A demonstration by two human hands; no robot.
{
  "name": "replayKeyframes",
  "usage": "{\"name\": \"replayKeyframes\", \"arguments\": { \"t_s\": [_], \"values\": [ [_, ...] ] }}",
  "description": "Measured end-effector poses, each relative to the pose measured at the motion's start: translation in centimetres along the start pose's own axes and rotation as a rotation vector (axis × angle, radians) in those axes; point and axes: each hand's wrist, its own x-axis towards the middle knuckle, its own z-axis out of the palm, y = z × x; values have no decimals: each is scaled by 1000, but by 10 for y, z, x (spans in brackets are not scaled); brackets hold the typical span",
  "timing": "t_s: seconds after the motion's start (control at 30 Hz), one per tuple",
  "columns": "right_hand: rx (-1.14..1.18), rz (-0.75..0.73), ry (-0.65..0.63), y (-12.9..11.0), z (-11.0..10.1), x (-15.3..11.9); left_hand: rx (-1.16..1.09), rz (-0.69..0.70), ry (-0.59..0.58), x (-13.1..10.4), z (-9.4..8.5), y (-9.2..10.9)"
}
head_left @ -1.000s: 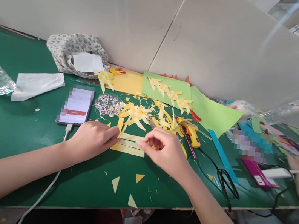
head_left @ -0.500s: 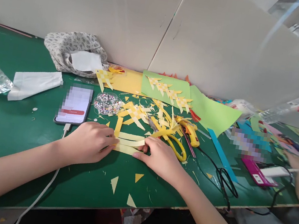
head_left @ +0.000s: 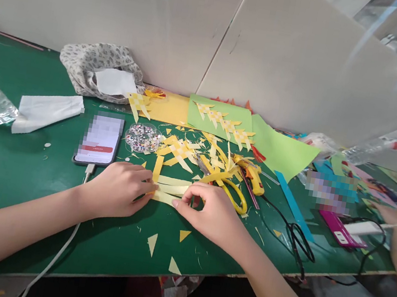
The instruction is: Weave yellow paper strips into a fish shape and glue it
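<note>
Several pale yellow paper strips lie side by side between my hands, with a darker yellow strip crossing their left ends. My left hand is closed on the left ends, where the strips meet. My right hand curls over the right ends, its thumb and finger on the lowest pale strip; its other fingers are partly hidden. Just beyond lie a woven yellow paper piece, yellow-handled scissors and a yellow glue gun.
A phone on a charging cable lies left of my hands, near a round bead case. Finished woven paper fish rest on green paper. A magenta power strip and a co-worker's arm are at right.
My right hand's thumb and finger have shifted slightly left along the lowest strip, and the hand is more arched. My left hand stays in place.
</note>
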Motion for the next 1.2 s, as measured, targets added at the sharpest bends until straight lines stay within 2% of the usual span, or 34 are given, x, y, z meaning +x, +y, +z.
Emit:
{"name": "replayKeyframes", "arguments": {
  "t_s": [0.17, 0.37, 0.53, 0.77, 0.87, 1.03, 1.2],
  "values": [
    [298, -20, 2, -16, 12, 10, -21, -9, 2, 0, 1, 0],
    [241, -77, -30, -28, 17, 16, -82, -64, -87, 1, -2, -4],
    [258, -159, -115, -18, 15, 8, -168, -127, -112, 1, -4, -8],
    [389, -313, -208, -3, 22, -2, -214, -136, -141, -2, -3, -16],
    [302, -359, -193, -4, 25, -2, -195, -127, -187, -2, -10, -17],
    [86, -463, -80, -9, 31, -2, -188, -131, -253, -1, -22, -19],
    [-36, -441, -29, -14, 35, -2, -219, -85, -196, 0, -14, -22]
  ]
}}
